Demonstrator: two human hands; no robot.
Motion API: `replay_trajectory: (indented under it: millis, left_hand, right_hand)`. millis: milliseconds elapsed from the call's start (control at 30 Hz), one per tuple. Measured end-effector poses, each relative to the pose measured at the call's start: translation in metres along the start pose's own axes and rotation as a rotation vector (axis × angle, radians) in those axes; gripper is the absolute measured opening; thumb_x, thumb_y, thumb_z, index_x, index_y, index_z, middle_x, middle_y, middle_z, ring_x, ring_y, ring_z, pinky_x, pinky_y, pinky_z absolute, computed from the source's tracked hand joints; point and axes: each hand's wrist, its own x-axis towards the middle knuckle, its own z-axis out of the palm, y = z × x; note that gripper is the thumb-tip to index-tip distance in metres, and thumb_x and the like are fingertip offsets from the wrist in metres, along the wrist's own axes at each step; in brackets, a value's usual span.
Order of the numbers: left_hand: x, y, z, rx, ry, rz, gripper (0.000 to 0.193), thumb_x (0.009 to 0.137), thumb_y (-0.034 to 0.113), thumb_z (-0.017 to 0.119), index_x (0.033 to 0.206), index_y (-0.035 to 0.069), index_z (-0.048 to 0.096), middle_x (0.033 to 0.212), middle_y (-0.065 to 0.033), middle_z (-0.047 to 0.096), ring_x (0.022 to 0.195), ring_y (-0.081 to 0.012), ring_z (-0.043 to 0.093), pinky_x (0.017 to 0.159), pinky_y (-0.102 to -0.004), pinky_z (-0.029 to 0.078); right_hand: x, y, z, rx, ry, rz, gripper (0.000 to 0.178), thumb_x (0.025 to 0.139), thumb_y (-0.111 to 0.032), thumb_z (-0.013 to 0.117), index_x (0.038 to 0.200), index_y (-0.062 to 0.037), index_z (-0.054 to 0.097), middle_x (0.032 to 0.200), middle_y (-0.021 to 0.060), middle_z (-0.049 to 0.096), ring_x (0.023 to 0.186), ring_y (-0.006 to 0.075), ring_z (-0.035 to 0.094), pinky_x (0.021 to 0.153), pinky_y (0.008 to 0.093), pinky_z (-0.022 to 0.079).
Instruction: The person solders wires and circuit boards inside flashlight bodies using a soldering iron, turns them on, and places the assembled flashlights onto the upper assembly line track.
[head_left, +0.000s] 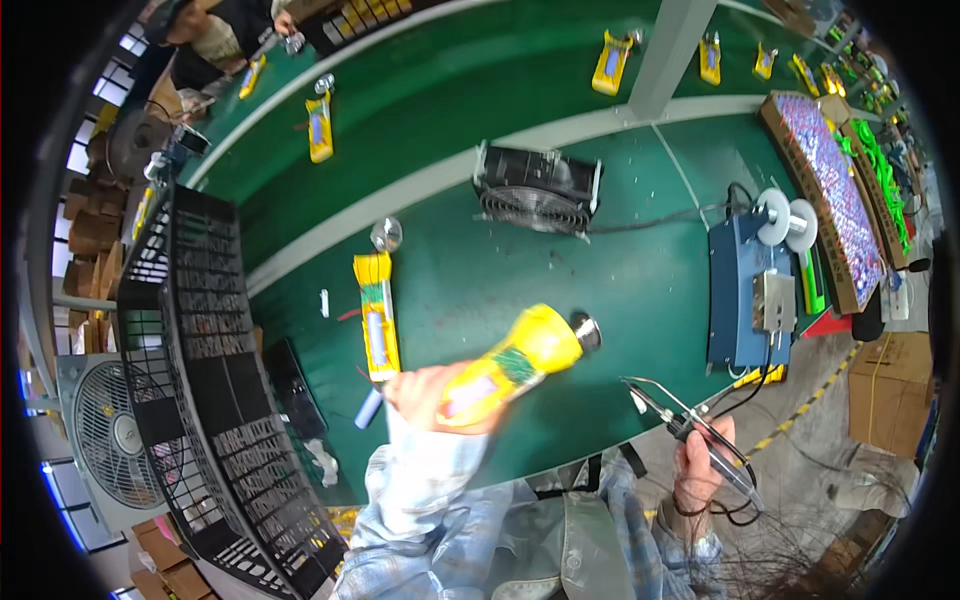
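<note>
My left hand (415, 395) is closed around a yellow flashlight housing (545, 340), raised over the green table. The housing lies open, showing a green circuit board and a pale purple battery inside; a round silver lamp head (587, 331) sits at its far end. Another open yellow housing (377, 320) rests on the table just beyond that hand, with a silver lamp head (386, 235) above it. A bluish cylinder (368, 408) shows beside my left wrist. My right hand (698, 468) grips a soldering iron (732, 472) with a bent metal tube along it, its tip apart from the housing.
A black fan (535, 195) stands at the table's back. To the right are a blue box (738, 300), a white spool (785, 220) and a cardboard tray (815, 190) of small parts. Black crates (230, 370) flank the left. Yellow housings (319, 128) lie on the green strip behind; a person (215, 45) is far left.
</note>
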Motion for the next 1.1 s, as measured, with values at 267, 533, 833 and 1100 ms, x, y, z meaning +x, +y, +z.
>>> replay_trajectory:
  millis: [267,533,833,1100]
  left_hand:
    - [0.208,-0.042,0.014,-0.548,0.303,-0.222,0.044,0.066,0.017,0.074,0.102,0.000,0.053,0.083,-0.0079,0.058,0.068,-0.0132,0.054,0.063,-0.0248,0.044]
    - [0.315,-0.087,0.078,0.127,-0.045,-0.371,0.039,0.071,0.036,0.064,0.093,0.006,0.056,0.091,-0.0153,0.060,0.087,-0.0319,0.057,0.079,-0.0380,0.043]
    - [0.302,-0.122,0.090,0.279,0.022,-0.457,0.057,0.067,0.041,0.067,0.107,0.004,0.050,0.108,-0.0172,0.051,0.104,-0.0322,0.048,0.087,-0.0411,0.037]
    - [0.302,-0.224,0.014,-0.867,0.596,-0.744,0.034,0.076,0.032,0.056,0.099,0.008,0.053,0.073,-0.0080,0.052,0.067,-0.0220,0.050,0.064,-0.0371,0.043]
  right_hand:
    - [0.006,-0.001,-0.010,-0.025,0.134,-0.001,0.020,0.079,-0.011,0.056,0.079,-0.0053,0.037,0.065,0.0013,0.040,0.045,0.0049,0.034,0.038,0.0185,0.026]
    - [0.013,-0.007,0.007,-0.043,0.132,0.063,0.024,0.077,-0.021,0.060,0.079,-0.0080,0.040,0.059,-0.0025,0.038,0.045,0.0042,0.034,0.040,0.0180,0.027]
    - [0.028,0.020,-0.002,-0.345,0.194,0.036,0.024,0.078,-0.024,0.060,0.076,-0.0103,0.040,0.060,-0.0029,0.037,0.046,0.0041,0.035,0.041,0.0190,0.027]
    - [0.035,0.035,-0.003,-0.192,0.124,0.042,0.028,0.078,-0.027,0.060,0.074,-0.0113,0.037,0.058,-0.0041,0.036,0.046,0.0038,0.034,0.040,0.0183,0.027]
